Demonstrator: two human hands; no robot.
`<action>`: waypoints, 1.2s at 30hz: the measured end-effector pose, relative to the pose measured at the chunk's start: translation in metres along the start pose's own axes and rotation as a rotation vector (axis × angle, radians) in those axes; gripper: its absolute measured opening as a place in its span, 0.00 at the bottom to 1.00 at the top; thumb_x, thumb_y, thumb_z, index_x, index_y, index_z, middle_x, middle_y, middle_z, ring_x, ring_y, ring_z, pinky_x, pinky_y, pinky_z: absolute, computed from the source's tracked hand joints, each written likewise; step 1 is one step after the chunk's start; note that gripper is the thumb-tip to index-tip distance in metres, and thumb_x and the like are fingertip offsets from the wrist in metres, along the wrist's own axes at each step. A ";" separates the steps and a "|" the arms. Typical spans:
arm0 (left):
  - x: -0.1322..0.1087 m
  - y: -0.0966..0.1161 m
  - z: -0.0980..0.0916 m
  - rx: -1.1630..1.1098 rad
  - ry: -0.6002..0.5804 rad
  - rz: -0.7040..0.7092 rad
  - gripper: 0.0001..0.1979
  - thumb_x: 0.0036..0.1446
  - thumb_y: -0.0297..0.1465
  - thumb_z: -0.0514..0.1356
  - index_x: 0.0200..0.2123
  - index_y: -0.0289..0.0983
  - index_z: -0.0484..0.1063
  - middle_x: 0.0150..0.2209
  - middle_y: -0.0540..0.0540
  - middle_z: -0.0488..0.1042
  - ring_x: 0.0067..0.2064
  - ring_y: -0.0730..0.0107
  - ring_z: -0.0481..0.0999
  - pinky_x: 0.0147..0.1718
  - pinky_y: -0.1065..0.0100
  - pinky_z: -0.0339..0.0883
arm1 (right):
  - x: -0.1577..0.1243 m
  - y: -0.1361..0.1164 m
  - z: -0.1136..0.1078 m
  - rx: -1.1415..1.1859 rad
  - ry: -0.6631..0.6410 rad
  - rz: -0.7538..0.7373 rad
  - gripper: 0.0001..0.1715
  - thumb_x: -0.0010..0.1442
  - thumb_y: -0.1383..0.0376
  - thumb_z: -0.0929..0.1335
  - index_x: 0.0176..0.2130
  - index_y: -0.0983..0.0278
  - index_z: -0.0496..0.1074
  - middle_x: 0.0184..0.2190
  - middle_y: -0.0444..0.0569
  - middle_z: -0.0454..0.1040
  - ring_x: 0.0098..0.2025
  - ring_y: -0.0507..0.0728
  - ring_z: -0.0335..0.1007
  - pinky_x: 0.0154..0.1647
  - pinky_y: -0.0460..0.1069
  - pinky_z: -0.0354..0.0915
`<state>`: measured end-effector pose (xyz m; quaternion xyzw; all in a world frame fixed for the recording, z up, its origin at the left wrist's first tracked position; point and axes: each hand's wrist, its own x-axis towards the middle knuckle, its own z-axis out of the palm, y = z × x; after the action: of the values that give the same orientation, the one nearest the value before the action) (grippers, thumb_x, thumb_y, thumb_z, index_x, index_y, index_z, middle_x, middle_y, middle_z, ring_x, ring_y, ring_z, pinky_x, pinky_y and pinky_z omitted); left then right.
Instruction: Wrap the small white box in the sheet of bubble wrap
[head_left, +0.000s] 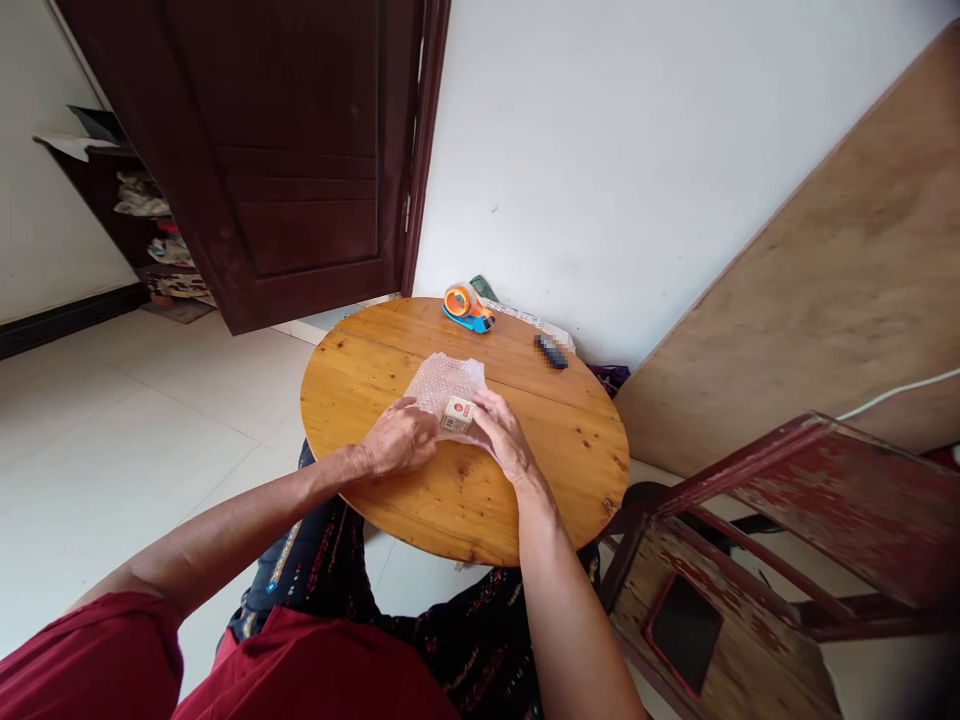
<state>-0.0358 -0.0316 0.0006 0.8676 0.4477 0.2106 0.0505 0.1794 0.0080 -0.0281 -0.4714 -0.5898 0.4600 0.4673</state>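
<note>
A small cream box (457,414) with a red mark and printed text lies on a sheet of bubble wrap (444,380). The bubble wrap is spread on the round wooden table (360,372), its far edge raised and crinkled. At the sheet's near left edge, my left hand (400,438) is closed with curled fingers, slightly blurred, and appears to pinch the wrap. My right hand (504,432) holds the box's right side, thumb and fingers bent around it and over the wrap. Part of the box is hidden behind the right fingers.
An orange and blue tape dispenser (469,307) stands near the table's far edge. A dark pixelated object (551,351) lies to its right. Close on my right is a worn wooden chair (720,590) with a dark tablet-like item (684,632) on its seat. A door (300,150) stands behind.
</note>
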 end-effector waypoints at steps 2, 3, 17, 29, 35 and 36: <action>0.016 -0.001 -0.008 -0.056 0.019 -0.120 0.06 0.53 0.27 0.57 0.31 0.38 0.75 0.29 0.47 0.79 0.35 0.65 0.77 0.52 0.60 0.67 | 0.001 -0.004 -0.008 0.098 -0.001 0.034 0.36 0.54 0.40 0.69 0.54 0.57 0.71 0.55 0.52 0.75 0.59 0.65 0.69 0.61 0.61 0.63; 0.025 -0.002 -0.012 -0.080 0.021 -0.173 0.07 0.53 0.28 0.57 0.31 0.38 0.76 0.31 0.46 0.79 0.35 0.64 0.77 0.45 0.62 0.70 | 0.001 -0.006 -0.012 0.120 -0.011 0.029 0.37 0.54 0.38 0.68 0.53 0.58 0.72 0.54 0.52 0.77 0.59 0.65 0.69 0.61 0.61 0.62; 0.067 -0.031 -0.016 -0.349 -0.135 -0.088 0.13 0.46 0.39 0.67 0.32 0.36 0.76 0.39 0.44 0.79 0.39 0.62 0.77 0.39 0.66 0.68 | -0.005 -0.010 -0.007 -0.069 0.127 0.071 0.18 0.48 0.52 0.73 0.33 0.64 0.76 0.28 0.46 0.77 0.30 0.55 0.71 0.33 0.49 0.65; 0.076 -0.031 0.026 -0.908 0.011 -0.242 0.11 0.49 0.32 0.67 0.23 0.33 0.69 0.31 0.46 0.78 0.32 0.74 0.73 0.33 0.72 0.65 | -0.009 -0.012 -0.008 0.018 0.211 0.080 0.19 0.51 0.49 0.72 0.30 0.62 0.73 0.26 0.43 0.74 0.28 0.53 0.68 0.31 0.48 0.63; 0.072 -0.030 0.027 -1.007 0.011 -0.229 0.10 0.50 0.31 0.65 0.22 0.34 0.67 0.29 0.46 0.78 0.30 0.76 0.73 0.31 0.73 0.64 | -0.012 -0.013 -0.007 -0.032 0.230 0.072 0.20 0.53 0.47 0.70 0.31 0.61 0.72 0.24 0.42 0.72 0.27 0.54 0.65 0.30 0.48 0.62; 0.072 -0.030 0.028 -1.012 0.010 -0.226 0.11 0.49 0.31 0.65 0.22 0.34 0.67 0.29 0.46 0.78 0.30 0.76 0.73 0.31 0.73 0.64 | -0.012 -0.012 -0.007 -0.073 0.242 0.065 0.20 0.54 0.47 0.69 0.31 0.61 0.72 0.24 0.43 0.71 0.27 0.54 0.65 0.29 0.48 0.61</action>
<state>-0.0103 0.0465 -0.0095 0.6798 0.3812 0.3980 0.4839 0.1866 -0.0051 -0.0166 -0.5591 -0.5298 0.3928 0.5024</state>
